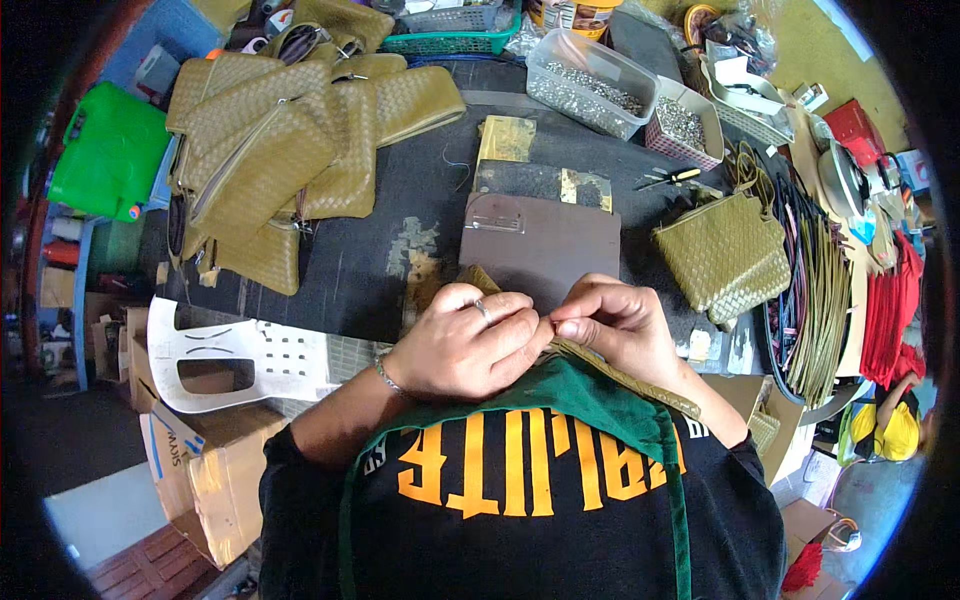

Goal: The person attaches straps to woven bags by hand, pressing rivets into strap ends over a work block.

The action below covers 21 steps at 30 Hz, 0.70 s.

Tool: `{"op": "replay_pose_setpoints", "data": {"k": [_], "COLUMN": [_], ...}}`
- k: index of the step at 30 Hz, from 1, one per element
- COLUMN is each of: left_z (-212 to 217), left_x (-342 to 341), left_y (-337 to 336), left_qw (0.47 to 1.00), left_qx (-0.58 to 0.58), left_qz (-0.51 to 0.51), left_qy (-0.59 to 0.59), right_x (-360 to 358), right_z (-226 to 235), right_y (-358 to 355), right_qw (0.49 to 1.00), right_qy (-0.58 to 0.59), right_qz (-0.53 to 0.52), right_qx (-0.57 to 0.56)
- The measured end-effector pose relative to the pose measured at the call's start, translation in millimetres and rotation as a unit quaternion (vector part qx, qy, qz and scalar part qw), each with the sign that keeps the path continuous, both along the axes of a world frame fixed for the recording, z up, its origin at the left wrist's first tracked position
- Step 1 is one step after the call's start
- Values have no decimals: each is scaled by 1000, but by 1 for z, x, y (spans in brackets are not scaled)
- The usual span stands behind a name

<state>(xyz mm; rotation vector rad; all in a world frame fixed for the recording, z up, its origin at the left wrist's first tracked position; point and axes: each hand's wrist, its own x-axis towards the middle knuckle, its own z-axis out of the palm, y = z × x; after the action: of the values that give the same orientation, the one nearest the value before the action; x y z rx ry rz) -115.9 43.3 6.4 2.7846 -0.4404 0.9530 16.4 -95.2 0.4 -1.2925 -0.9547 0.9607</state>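
My left hand (462, 340) and right hand (618, 325) both pinch the edge of a woven green bag piece (640, 385), held close to my tummy, above the dark table (400, 215)

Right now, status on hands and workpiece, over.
Left hand and right hand both pinching olive woven piece. Brown board just beyond. Nothing in the way.

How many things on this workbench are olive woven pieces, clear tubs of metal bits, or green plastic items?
Olive woven bags in the stack: cannot tell exactly, several overlap
Finished olive woven bag lying apart: 1
Olive woven piece in both hands: 1
Tubs of metal bits: 2
Green plastic container: 1
Total, without the stack: 5
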Motion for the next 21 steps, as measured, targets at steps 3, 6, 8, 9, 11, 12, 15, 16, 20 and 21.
{"op": "replay_pose_setpoints", "data": {"k": [3, 6, 8, 9, 11, 12, 15, 16, 20, 21], "left_z": [-6, -6, -6, -6, -6, -6, -6, -6, -6, -6], "left_x": [-3, -2, -1, 0, 0, -1, -3, -3, -4, -4], "left_y": [-3, -4, -5, -5, -6, -6, -3, -3, -6, -5], "left_qw": [1000, 1000, 1000, 1000, 1000, 1000, 1000, 1000, 1000, 1000], "left_qx": [-14, -13, -18, -22, -21, -18, -9, -9, 0, 7], "left_qz": [-5, -10, -8, -5, -2, -1, -5, -4, 0, 2], "left_qy": [13, 20, 4, -13, -11, -9, 16, 17, 5, 0], "right_x": [-4, -5, -6, -5, -5, -5, -5, -6, -7, -6], "right_z": [6, 5, 3, 1, -2, -2, -3, -4, -7, -6], "right_y": [-6, -11, -12, -12, -12, -12, -11, -10, -11, -10], "right_qw": [999, 997, 996, 996, 993, 994, 994, 997, 995, 995], "right_qy": [-40, -75, -81, -81, -112, -111, -101, -76, -92, -91], "right_qz": [-6, -8, -21, -20, -24, -22, -24, -28, -34, -34], "right_qx": [-9, -12, -11, -11, 1, 2, 17, 13, 31, 31]}}
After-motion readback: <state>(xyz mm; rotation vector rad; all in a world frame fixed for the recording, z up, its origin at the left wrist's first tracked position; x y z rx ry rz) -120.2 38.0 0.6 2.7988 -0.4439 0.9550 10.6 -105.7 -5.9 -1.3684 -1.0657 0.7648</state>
